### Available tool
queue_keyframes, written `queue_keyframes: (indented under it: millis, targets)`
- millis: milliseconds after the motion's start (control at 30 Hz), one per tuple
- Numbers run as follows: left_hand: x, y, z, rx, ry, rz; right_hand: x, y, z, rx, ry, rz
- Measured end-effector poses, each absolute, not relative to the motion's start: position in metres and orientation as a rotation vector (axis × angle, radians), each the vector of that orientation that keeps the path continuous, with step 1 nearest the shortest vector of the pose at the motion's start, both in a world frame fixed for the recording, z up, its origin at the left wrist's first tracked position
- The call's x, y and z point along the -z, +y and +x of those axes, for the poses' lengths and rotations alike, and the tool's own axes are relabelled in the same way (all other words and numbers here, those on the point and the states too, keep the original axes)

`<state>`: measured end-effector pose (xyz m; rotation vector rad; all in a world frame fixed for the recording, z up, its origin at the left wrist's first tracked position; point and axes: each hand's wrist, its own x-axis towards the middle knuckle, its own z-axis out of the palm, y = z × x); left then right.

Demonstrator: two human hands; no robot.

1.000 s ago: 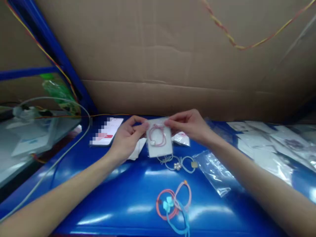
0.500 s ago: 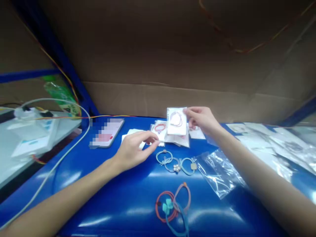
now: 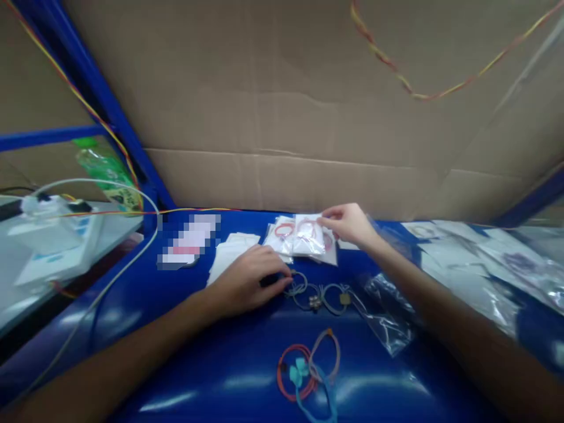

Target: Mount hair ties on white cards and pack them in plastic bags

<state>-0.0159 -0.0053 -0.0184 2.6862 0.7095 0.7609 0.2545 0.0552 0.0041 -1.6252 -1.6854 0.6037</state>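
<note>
Several light grey-blue hair ties (image 3: pixel 329 314) lie in a row on the blue table, one with a bead cluster and one with a square charm. My left hand (image 3: pixel 251 276) has its thumb and fingertips closed at the left edge of the leftmost hair tie (image 3: pixel 299 289). With its fingers pinched, my right hand (image 3: pixel 352 226) holds the top right corner of a clear-bagged white card (image 3: pixel 309 245) with a hair tie on it. That card rests on a small pile of similar packets (image 3: pixel 282 234).
Nearer lie a red hair tie (image 3: pixel 280 379), a pink one and a turquoise one. White cards (image 3: pixel 229 252) and a phone (image 3: pixel 190 264) are at left. Clear plastic bags (image 3: pixel 392 329) and more bagged cards (image 3: pixel 467 258) spread rightward. A white cable (image 3: pixel 115 273) crosses the left side.
My right hand has lowered the bagged card onto the pile. My left hand has moved slightly down and right to the leftmost hair tie, uncovering more of the white cards.
</note>
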Motion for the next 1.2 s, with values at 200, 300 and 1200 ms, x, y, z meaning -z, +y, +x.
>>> queue_keyframes:
  millis: [200,300,1200]
  targets:
    - [0.018,-0.006,-0.016,-0.753,0.709,2.693,-0.023,0.049,0.255,-0.371,-1.821,-1.618]
    - [0.018,-0.008,-0.015,-0.729,0.741,2.707,-0.045,0.028,0.250,-0.309,-1.894,-1.529]
    - [0.010,-0.055,0.004,-0.354,0.210,2.862,0.005,-0.024,0.272,0.074,-2.478,-1.341]
